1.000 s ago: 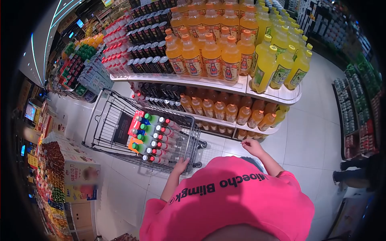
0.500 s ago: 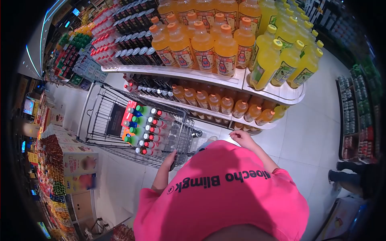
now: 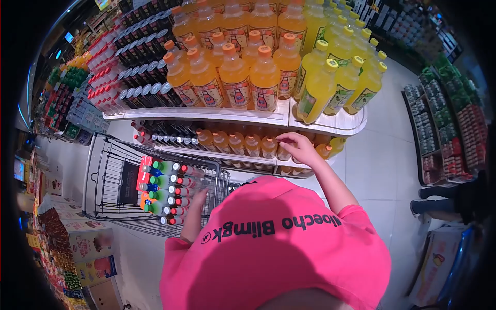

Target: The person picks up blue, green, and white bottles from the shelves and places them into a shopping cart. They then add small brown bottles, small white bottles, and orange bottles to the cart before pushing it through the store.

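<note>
The right hand (image 3: 295,148) reaches onto the lower shelf (image 3: 248,157), fingers curled over the caps of small orange bottles (image 3: 253,144); whether it pinches one I cannot tell, since the palm hides the bottle beneath. At eight o'clock from it, the left hand (image 3: 199,199) rests on the rim of the cart (image 3: 103,175), fingers together, half hidden by the pink shirt (image 3: 279,243). Packs of capped bottles (image 3: 165,191) lie in the cart. At twelve o'clock, big orange bottles (image 3: 232,77) crowd the top shelf, their upper rows cut off.
</note>
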